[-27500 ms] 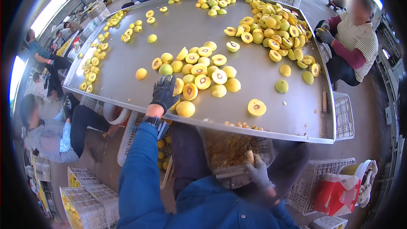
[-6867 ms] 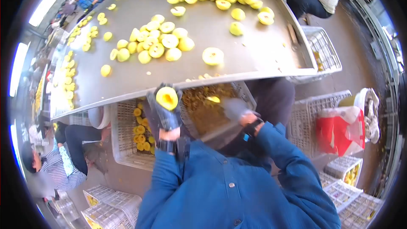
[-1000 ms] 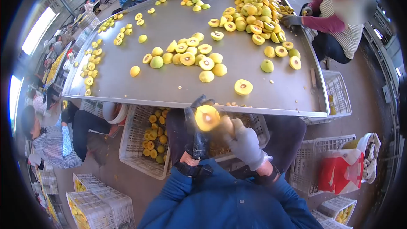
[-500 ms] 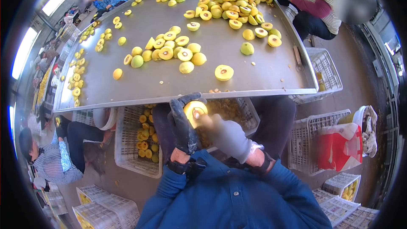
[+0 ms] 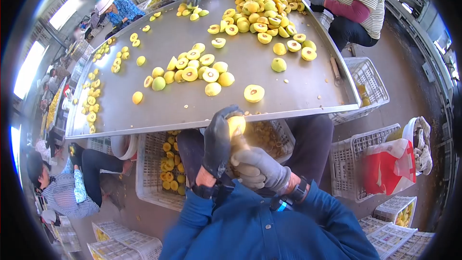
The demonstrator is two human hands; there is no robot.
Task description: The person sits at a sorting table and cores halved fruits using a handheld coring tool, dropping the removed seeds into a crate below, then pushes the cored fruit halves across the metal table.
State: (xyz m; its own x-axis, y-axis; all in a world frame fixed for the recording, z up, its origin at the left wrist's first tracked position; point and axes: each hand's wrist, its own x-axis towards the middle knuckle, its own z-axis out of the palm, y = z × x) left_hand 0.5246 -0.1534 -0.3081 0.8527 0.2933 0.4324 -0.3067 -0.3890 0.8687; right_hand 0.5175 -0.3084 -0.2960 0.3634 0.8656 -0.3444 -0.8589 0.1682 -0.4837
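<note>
In front of my body, just below the table's near edge, my left hand point(image 5: 219, 139) in a dark glove is closed around a yellow peach half point(image 5: 236, 125). My right hand point(image 5: 260, 167) wears a grey glove, its fingers wrapped around a short tool with a brownish handle point(image 5: 239, 144). The tool's upper end meets the peach half; its working tip is hidden or blurred. On the metal table point(image 5: 183, 108) above my hands sit a single cut peach half point(image 5: 254, 93) and a cluster of peach halves point(image 5: 190, 73), several with brown pits showing.
A large peach pile point(image 5: 262, 12) covers the table's far right. A wooden-handled tool point(image 5: 335, 69) rests by the right rim. Below are a crate of peach halves point(image 5: 139, 173), a crate of scraps point(image 5: 288, 139) and a red-and-white bag point(image 5: 389, 166). Co-workers sit around the table.
My right hand has turned and lowered, its fingers now showing around the handle. The peach half has tilted and shifted slightly right with my left hand. A co-worker's gloved hand now reaches far-side peaches.
</note>
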